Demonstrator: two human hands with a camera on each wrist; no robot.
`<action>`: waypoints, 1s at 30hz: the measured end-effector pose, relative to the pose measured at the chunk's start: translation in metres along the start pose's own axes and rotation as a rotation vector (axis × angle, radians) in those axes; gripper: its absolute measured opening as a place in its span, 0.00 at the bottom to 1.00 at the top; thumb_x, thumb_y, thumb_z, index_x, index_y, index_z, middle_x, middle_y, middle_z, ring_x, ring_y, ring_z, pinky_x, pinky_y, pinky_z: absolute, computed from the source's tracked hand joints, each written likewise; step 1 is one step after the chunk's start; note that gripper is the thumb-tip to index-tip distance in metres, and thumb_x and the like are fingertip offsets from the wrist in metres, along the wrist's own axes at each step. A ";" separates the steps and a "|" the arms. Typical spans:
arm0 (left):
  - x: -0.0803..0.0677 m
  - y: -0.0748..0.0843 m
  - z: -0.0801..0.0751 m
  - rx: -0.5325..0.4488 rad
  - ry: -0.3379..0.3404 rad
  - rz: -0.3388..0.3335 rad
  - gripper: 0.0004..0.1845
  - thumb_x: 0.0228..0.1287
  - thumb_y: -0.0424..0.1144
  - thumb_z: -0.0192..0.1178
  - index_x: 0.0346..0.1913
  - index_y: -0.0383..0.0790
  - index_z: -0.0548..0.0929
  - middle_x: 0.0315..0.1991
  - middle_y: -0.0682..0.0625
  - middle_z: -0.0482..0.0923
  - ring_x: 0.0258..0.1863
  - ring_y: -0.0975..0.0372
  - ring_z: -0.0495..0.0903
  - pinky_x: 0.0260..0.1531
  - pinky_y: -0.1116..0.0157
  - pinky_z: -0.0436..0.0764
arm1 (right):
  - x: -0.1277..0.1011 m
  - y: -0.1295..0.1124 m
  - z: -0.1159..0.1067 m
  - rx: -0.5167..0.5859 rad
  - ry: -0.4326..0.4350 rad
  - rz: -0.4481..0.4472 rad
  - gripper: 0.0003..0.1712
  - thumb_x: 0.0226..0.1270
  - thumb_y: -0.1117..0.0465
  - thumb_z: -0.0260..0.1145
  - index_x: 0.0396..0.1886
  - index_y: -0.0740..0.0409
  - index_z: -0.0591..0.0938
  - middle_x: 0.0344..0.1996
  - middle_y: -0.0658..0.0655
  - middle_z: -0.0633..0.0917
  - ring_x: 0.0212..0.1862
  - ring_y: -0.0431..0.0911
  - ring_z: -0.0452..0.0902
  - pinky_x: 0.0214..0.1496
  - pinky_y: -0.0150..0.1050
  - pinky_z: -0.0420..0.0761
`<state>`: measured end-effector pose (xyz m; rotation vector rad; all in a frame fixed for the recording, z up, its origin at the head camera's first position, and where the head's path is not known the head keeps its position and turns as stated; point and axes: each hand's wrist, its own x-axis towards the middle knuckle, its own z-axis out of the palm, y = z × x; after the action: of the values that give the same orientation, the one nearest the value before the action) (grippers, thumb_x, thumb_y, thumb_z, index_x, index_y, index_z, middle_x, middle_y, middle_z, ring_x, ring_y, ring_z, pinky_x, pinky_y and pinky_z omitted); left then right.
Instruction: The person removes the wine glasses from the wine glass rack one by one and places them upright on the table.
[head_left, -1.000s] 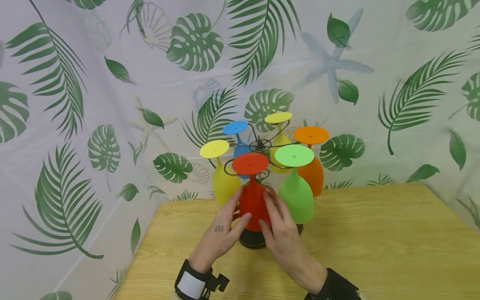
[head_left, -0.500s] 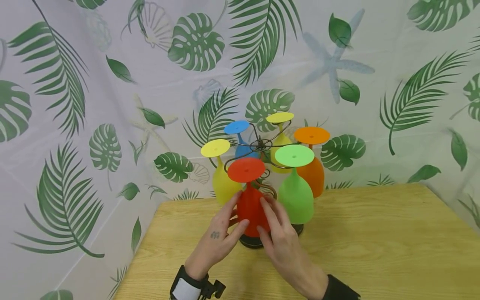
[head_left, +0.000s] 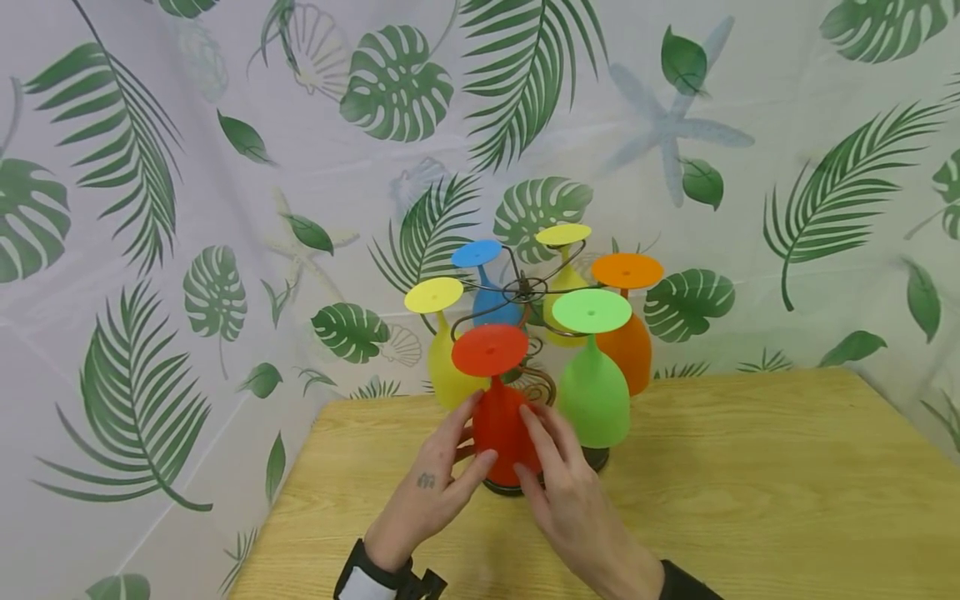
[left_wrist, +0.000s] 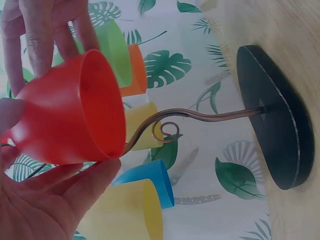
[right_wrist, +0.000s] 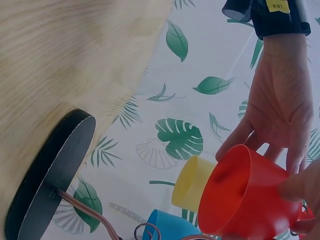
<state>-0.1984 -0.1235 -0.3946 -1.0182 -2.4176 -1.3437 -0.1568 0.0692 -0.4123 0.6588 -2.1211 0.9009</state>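
An upside-down red goblet (head_left: pixel 501 429) is at the front of a wire rack (head_left: pixel 522 290) on a black base (head_left: pixel 596 457). My left hand (head_left: pixel 467 440) grips its bowl from the left, and my right hand (head_left: pixel 537 447) grips it from the right. Its round foot (head_left: pixel 490 350) sits just in front of and below the rack's wire arm. The left wrist view shows the red goblet (left_wrist: pixel 75 110) between my palm and fingers, with its open mouth facing the black base (left_wrist: pixel 272 115). The right wrist view shows the red goblet (right_wrist: pixel 250 192) with my left hand (right_wrist: pixel 280 100) behind it.
Yellow (head_left: pixel 442 367), blue (head_left: pixel 491 304), green (head_left: pixel 594 392) and orange (head_left: pixel 628 346) goblets hang upside down on the rack, with another yellow one (head_left: pixel 564 275) at the back. The rack stands on a wooden table (head_left: pixel 750 475) by a leaf-print curtain (head_left: pixel 187 208).
Both hands have drawn the red goblet down and toward me. Its foot has slipped from the wire arm's loop to just below and in front of it.
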 end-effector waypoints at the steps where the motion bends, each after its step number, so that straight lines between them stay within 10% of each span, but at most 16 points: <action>1: -0.001 0.000 0.000 0.000 -0.002 0.003 0.37 0.76 0.44 0.59 0.81 0.51 0.55 0.75 0.49 0.67 0.64 0.51 0.78 0.57 0.54 0.84 | -0.001 -0.001 0.000 -0.007 -0.002 0.000 0.45 0.53 0.75 0.78 0.71 0.69 0.70 0.65 0.69 0.72 0.59 0.60 0.79 0.51 0.46 0.86; 30: -0.020 0.005 -0.001 -0.014 -0.069 0.064 0.38 0.75 0.40 0.60 0.81 0.56 0.56 0.72 0.50 0.70 0.60 0.53 0.81 0.50 0.63 0.86 | -0.017 -0.007 -0.015 -0.057 -0.072 -0.016 0.43 0.53 0.66 0.78 0.71 0.59 0.73 0.63 0.62 0.73 0.56 0.51 0.78 0.50 0.44 0.88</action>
<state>-0.1808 -0.1321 -0.4003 -1.1534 -2.4051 -1.3273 -0.1353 0.0788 -0.4160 0.6875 -2.1936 0.8155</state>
